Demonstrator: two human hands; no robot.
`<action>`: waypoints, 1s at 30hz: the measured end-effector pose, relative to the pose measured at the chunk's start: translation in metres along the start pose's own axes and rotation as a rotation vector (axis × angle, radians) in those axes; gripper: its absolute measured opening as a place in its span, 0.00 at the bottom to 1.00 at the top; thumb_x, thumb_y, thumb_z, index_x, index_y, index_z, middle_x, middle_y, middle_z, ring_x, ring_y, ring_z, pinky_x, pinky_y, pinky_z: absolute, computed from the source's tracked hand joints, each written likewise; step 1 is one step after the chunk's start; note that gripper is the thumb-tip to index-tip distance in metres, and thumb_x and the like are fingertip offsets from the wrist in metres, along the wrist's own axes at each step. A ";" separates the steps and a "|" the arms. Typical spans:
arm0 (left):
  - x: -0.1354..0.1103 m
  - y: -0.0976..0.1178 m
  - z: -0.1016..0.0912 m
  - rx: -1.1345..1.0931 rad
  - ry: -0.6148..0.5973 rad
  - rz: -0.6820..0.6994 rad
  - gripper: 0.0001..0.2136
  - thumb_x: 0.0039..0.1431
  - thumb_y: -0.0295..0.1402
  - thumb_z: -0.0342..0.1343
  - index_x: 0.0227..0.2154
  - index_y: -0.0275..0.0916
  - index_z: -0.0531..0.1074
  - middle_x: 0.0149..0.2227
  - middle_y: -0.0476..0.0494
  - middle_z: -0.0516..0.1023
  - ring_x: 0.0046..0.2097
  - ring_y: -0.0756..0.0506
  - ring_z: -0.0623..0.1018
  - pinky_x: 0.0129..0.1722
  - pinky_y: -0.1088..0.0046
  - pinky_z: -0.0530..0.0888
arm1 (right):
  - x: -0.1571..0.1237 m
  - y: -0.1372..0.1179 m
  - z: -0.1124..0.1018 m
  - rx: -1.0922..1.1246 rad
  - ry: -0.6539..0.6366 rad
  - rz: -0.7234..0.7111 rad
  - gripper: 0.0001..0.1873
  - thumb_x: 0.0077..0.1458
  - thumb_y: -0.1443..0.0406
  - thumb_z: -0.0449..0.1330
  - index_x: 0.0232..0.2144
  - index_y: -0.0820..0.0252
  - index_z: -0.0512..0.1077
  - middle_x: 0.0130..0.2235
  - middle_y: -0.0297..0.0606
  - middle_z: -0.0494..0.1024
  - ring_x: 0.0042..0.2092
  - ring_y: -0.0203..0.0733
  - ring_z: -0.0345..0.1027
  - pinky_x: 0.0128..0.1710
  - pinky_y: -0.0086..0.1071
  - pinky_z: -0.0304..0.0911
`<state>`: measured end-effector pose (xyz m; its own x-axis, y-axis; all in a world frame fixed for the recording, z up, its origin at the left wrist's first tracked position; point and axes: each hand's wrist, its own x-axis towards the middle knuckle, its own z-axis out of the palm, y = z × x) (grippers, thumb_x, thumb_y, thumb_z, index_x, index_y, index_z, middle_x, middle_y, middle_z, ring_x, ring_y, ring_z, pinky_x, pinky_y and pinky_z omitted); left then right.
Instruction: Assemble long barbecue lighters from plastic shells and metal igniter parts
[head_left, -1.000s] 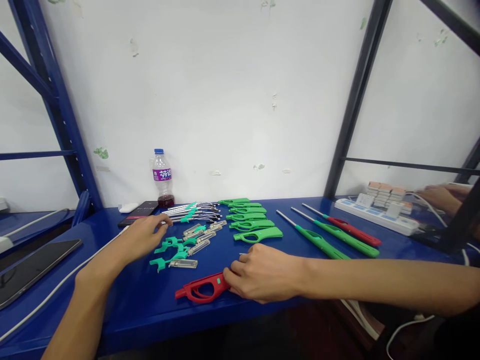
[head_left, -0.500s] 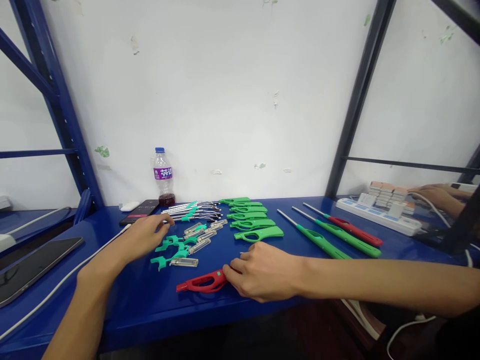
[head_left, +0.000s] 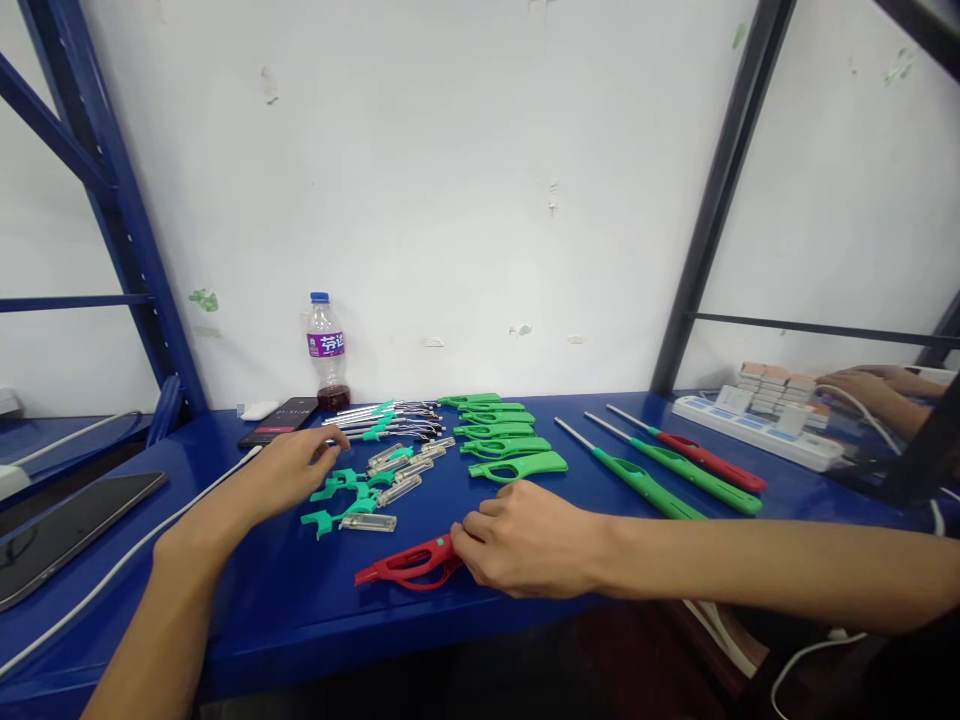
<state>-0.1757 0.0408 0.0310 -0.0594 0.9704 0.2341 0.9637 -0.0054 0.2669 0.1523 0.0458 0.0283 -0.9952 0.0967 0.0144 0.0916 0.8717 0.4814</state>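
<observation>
Fingers [head_left: 466, 548] of your right hand [head_left: 517, 540] are clamped on the rear part of the red casing [head_left: 405, 560], which lies tilted close to the front edge of the worktop [head_left: 420, 632], its narrow end pointing left. Toward the front left corner is a dark phone [head_left: 82, 530], with a white cable [head_left: 112, 575] running between it and your left forearm.

Farther in, clear tanks [head_left: 369, 523] lie scattered beside green clips [head_left: 322, 521]; whether the tanks hold liquid is too small for you to tell. Your left hand [head_left: 296, 468] hangs over the left side with fingers curled, thumb and forefinger near the ends of the metal rods [head_left: 382, 428]; you cannot tell whether it pinches one.

Green casings [head_left: 525, 465] line up beyond your right hand, and three long lighters [head_left: 690, 475], two green and one red, lie toward the right edge, before a white power strip [head_left: 757, 432]. At the back edge, an upright bottle [head_left: 326, 345], blue cap on, holds a little dark liquid at its bottom, beside a second phone [head_left: 289, 413].
</observation>
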 end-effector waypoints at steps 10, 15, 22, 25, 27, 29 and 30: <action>0.000 -0.002 0.000 -0.005 -0.003 0.023 0.24 0.59 0.48 0.42 0.44 0.40 0.78 0.33 0.42 0.84 0.31 0.38 0.81 0.32 0.65 0.72 | 0.004 0.028 -0.012 0.038 -0.075 0.149 0.08 0.62 0.73 0.58 0.44 0.66 0.72 0.37 0.41 0.81 0.32 0.41 0.72 0.23 0.36 0.40; 0.002 -0.008 0.003 -0.008 0.005 0.040 0.25 0.60 0.50 0.43 0.45 0.40 0.77 0.34 0.41 0.84 0.32 0.38 0.81 0.32 0.65 0.73 | 0.010 0.051 -0.003 0.063 -0.099 0.196 0.07 0.61 0.73 0.57 0.38 0.63 0.75 0.33 0.40 0.81 0.28 0.38 0.68 0.25 0.35 0.40; 0.003 -0.005 0.005 -0.004 0.001 0.039 0.24 0.59 0.49 0.43 0.44 0.41 0.79 0.35 0.41 0.85 0.33 0.37 0.81 0.33 0.65 0.74 | 0.015 0.054 0.005 0.082 -0.087 0.190 0.11 0.66 0.70 0.54 0.37 0.63 0.77 0.36 0.41 0.81 0.28 0.36 0.66 0.25 0.35 0.38; 0.003 -0.004 0.006 0.006 -0.001 0.038 0.24 0.59 0.49 0.43 0.44 0.42 0.79 0.36 0.40 0.86 0.34 0.36 0.82 0.35 0.64 0.75 | 0.003 0.054 -0.001 0.067 -0.059 0.251 0.13 0.69 0.69 0.51 0.40 0.63 0.77 0.40 0.43 0.81 0.28 0.36 0.65 0.25 0.35 0.38; 0.002 -0.003 0.008 0.017 0.003 0.045 0.24 0.59 0.49 0.43 0.44 0.42 0.79 0.38 0.40 0.86 0.36 0.36 0.82 0.36 0.64 0.75 | -0.011 0.055 -0.007 0.057 -0.039 0.307 0.16 0.73 0.66 0.49 0.40 0.63 0.76 0.40 0.42 0.80 0.28 0.36 0.65 0.25 0.35 0.37; 0.001 -0.002 0.009 0.032 0.014 0.059 0.24 0.60 0.48 0.43 0.45 0.42 0.79 0.38 0.40 0.86 0.37 0.35 0.83 0.39 0.64 0.76 | -0.028 0.053 -0.012 0.056 -0.037 0.351 0.17 0.74 0.64 0.48 0.39 0.62 0.76 0.38 0.41 0.80 0.28 0.36 0.66 0.25 0.34 0.38; 0.001 -0.001 0.010 0.041 0.022 0.069 0.23 0.60 0.47 0.43 0.44 0.42 0.79 0.39 0.40 0.86 0.38 0.35 0.83 0.40 0.63 0.76 | -0.036 0.051 -0.013 0.062 -0.049 0.366 0.17 0.74 0.62 0.50 0.40 0.61 0.76 0.37 0.40 0.80 0.28 0.37 0.67 0.26 0.34 0.40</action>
<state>-0.1741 0.0444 0.0215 0.0020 0.9626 0.2708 0.9754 -0.0616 0.2115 0.1920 0.0801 0.0635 -0.8936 0.4288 0.1328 0.4442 0.8025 0.3983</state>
